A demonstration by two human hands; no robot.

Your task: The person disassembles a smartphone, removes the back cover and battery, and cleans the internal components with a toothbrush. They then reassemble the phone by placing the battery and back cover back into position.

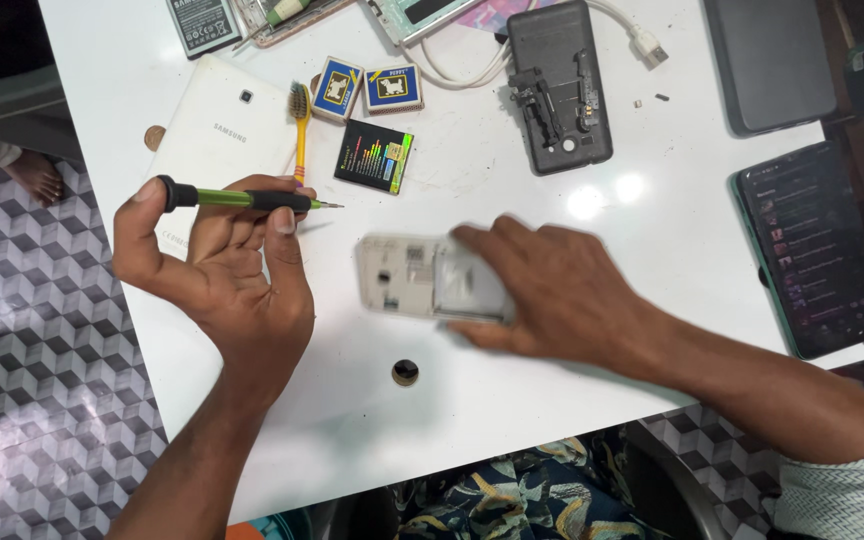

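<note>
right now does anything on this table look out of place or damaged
Yes: the pale phone under the right hand lies opened, back cover off, insides showing. A yellow toothbrush sits among the phone parts. The left hand holds a green screwdriver.

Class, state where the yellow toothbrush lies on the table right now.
In the head view, the yellow toothbrush lies upper left on the white tablet, just above the screwdriver.

Bright overhead light, glare spots on white table (512, 400), right hand (562, 295) motion-blurred.
</note>
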